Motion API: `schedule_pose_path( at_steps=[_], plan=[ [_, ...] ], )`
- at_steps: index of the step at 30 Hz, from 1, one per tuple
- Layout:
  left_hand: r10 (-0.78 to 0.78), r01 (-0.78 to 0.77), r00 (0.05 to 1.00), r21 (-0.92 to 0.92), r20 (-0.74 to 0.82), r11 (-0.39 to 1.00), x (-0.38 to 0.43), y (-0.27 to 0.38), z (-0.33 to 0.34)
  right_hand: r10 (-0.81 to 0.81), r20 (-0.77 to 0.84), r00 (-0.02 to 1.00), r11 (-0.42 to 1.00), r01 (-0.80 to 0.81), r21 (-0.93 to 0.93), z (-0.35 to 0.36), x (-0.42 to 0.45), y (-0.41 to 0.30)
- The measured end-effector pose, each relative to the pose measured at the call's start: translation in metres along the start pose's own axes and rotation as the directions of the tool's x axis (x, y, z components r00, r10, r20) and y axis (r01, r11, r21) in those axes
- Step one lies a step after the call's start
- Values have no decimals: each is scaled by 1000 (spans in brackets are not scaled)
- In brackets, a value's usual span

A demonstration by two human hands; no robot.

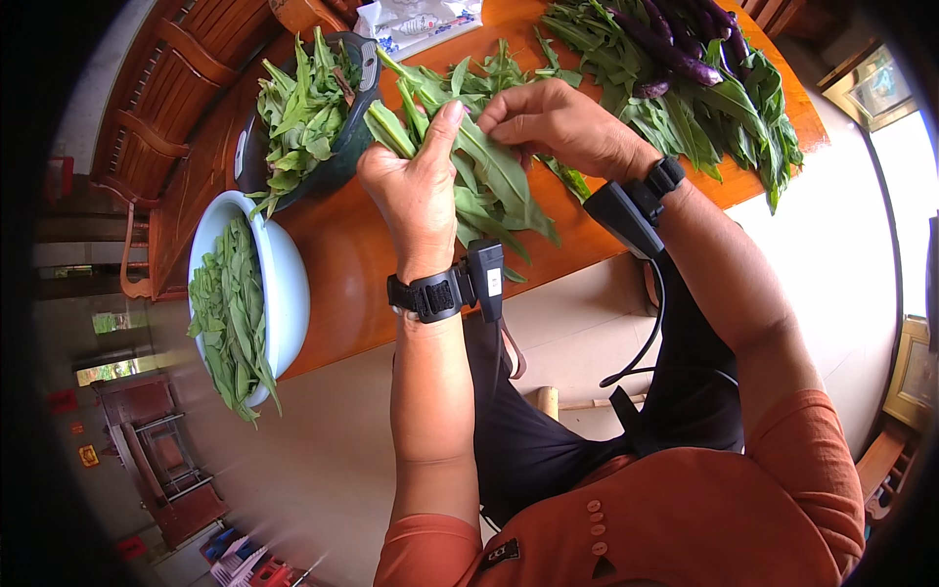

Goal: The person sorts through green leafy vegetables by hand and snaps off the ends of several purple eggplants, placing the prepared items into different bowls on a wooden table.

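My left hand (414, 176) is closed around several stalks of leafy greens (502, 165), its thumb lying along them. The long leaves hang down to the right over the wooden table's near side. Close to their right edge is my right hand (557, 125), thumb and fingertips pinched together by a leaf; whether something is between them cannot be told. A light blue basin (290, 293) at the table's left end holds green leaves. Behind it, a dark basin (356, 128) holds more leaves and stalks. Loose greens lie beyond my hands.
Purple eggplants (671, 51) lie on a large pile of leafy greens (675, 132) at the right of the wooden table (348, 257). A plastic packet (422, 22) lies at the back. A wooden bench (176, 81) stands at the left. Cabled devices are strapped to both wrists.
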State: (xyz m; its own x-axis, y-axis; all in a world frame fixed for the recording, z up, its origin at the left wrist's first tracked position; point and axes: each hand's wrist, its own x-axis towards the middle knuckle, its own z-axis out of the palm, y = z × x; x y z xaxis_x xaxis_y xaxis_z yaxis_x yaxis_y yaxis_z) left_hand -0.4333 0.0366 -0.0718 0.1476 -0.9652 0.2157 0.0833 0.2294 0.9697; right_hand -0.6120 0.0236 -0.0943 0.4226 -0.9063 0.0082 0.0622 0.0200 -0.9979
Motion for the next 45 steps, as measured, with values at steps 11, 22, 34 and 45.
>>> schedule_pose_path(
  at_steps=[11,22,34,45],
  plan=[
    [-17,18,1000,-21,20,1000,3,-2,-5,-246,-341,907,866,48,-497,-8,-5,-14],
    [-6,7,1000,-17,22,1000,3,-3,-5,-355,-290,888,859,188,-476,-10,-7,-14],
    [-126,80,960,185,250,979,1,-7,-3,-527,-416,741,803,275,-528,-14,-1,-8],
    [-188,83,892,259,412,962,-2,-2,-2,-728,50,684,181,263,-948,-10,-3,-6]
  ],
)
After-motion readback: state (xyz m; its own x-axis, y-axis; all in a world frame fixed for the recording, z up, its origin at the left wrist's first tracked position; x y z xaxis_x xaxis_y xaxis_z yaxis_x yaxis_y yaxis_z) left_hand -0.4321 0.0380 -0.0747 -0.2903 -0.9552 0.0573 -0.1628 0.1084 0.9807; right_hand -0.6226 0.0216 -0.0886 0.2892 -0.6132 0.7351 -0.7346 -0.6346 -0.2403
